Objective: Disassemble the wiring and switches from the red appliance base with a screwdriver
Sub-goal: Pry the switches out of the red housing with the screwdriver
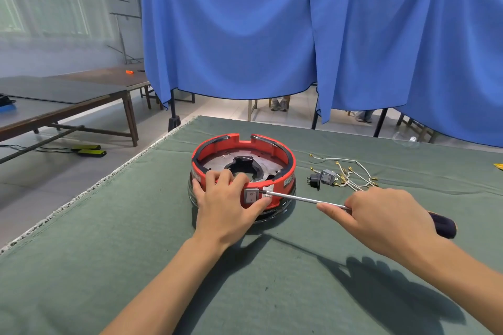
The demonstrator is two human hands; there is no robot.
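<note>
The round red appliance base [283, 160] stands on the green cloth in the middle of the table. My left hand [226, 198] grips its near rim, fingers hooked inside and thumb under a grey rocker switch [251, 195] set in the wall. My right hand [381, 217] holds a screwdriver [299, 198] with a dark handle; its metal tip touches the right edge of that switch. To the right of the base lie a loose grey switch [328, 176], a black socket [315, 181] and a bundle of white wires [353, 177].
The green cloth [136, 239] covers the table; its frayed left edge runs diagonally to the floor. A blue curtain [272, 35] hangs behind. Long tables [68, 106] stand at the left. A yellow object [498, 166] peeks in at the right edge.
</note>
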